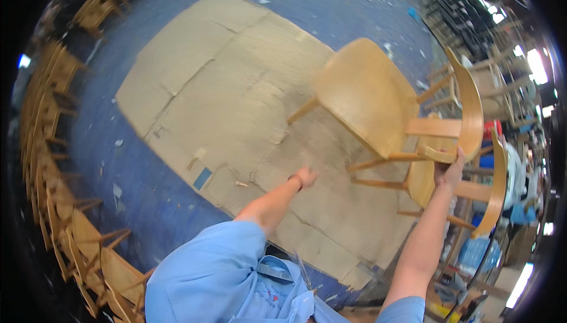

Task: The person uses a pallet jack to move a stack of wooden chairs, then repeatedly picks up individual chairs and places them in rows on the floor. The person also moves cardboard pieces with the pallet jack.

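A light wooden chair [367, 94] with a broad smooth seat and a curved back rail stands at the right, tilted in the view. My right hand [450, 172] is closed around the near end of its back rail. Low over the cardboard sheet [195, 84], left of the chair, hangs my left hand [306, 176]; motion smears its fingers, and I make out nothing in it. Close by the first chair, and partly hidden by it, stands a second wooden chair [420, 186] of similar shape.
Rows of wooden chairs [62, 205] line the left side. Scraps litter the blue floor [331, 4]. A small blue rectangle [202, 178] lies on the cardboard. At the right are stacked chair frames [493, 87] and a clear blue water bottle [472, 252].
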Demonstrator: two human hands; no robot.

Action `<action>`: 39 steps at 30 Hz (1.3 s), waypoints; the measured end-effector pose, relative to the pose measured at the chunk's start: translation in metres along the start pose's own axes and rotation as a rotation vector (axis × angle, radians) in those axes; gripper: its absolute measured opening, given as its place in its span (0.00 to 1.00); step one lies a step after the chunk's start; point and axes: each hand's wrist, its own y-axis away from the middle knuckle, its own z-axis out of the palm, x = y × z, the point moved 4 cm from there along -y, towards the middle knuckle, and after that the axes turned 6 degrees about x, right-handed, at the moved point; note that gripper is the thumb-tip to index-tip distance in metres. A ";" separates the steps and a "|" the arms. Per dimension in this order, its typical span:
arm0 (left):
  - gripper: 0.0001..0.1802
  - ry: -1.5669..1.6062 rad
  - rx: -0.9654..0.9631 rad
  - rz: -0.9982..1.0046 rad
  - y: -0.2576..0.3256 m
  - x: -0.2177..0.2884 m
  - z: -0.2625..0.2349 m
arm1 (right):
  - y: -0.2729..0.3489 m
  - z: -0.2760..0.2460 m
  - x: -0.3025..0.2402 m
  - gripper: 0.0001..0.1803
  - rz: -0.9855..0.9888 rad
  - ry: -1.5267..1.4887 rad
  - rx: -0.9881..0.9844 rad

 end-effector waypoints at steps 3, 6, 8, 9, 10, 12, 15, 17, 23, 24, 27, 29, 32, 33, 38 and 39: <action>0.34 -0.394 0.033 -0.058 0.101 -0.119 -0.025 | -0.011 -0.019 -0.004 0.25 -0.018 0.040 0.010; 0.29 -0.251 0.268 -0.360 0.240 -0.252 -0.091 | -0.015 -0.020 -0.005 0.29 0.023 0.159 -0.138; 0.24 0.061 0.666 -0.529 0.344 -0.327 -0.132 | -0.011 -0.026 -0.020 0.32 0.103 0.088 -0.207; 0.21 0.174 0.891 -0.569 0.404 -0.363 -0.140 | -0.005 -0.015 -0.018 0.33 0.168 0.136 -0.158; 0.20 0.347 1.147 -0.641 0.470 -0.398 -0.131 | 0.005 0.005 -0.011 0.34 0.155 0.174 -0.137; 0.19 0.559 1.613 -0.653 0.582 -0.441 -0.096 | 0.033 0.013 0.023 0.34 0.093 0.290 -0.208; 0.20 0.664 1.677 -0.838 0.667 -0.481 -0.017 | 0.097 -0.038 0.135 0.34 0.225 0.659 -0.370; 0.21 0.799 1.607 -0.961 0.675 -0.501 0.039 | 0.156 -0.097 0.215 0.33 0.425 1.007 -0.472; 0.16 0.191 1.190 -1.052 0.666 -0.546 0.106 | 0.262 -0.183 0.278 0.33 0.923 1.621 -0.561; 0.17 -0.158 1.076 -0.824 0.644 -0.545 0.043 | 0.302 -0.213 0.285 0.30 0.830 1.588 -0.629; 0.12 -0.242 1.365 -1.011 0.734 -0.622 -0.006 | 0.458 -0.156 0.372 0.28 0.578 1.693 -1.121; 0.13 0.214 1.876 -0.644 0.790 -0.648 -0.061 | 0.553 -0.112 0.397 0.28 0.347 1.635 -1.307; 0.30 0.020 1.891 -0.926 0.892 -0.707 -0.116 | 0.683 -0.042 0.428 0.28 0.215 1.454 -1.552; 0.30 0.014 1.767 -0.916 0.903 -0.723 -0.135 | 0.711 -0.027 0.431 0.28 0.174 1.460 -1.543; 0.19 0.570 0.993 -0.693 0.913 -0.815 -0.168 | 0.789 -0.007 0.423 0.28 0.156 1.573 -1.556; 0.16 0.720 0.907 -0.648 0.911 -0.827 -0.168 | 0.797 -0.008 0.423 0.28 0.269 1.616 -1.427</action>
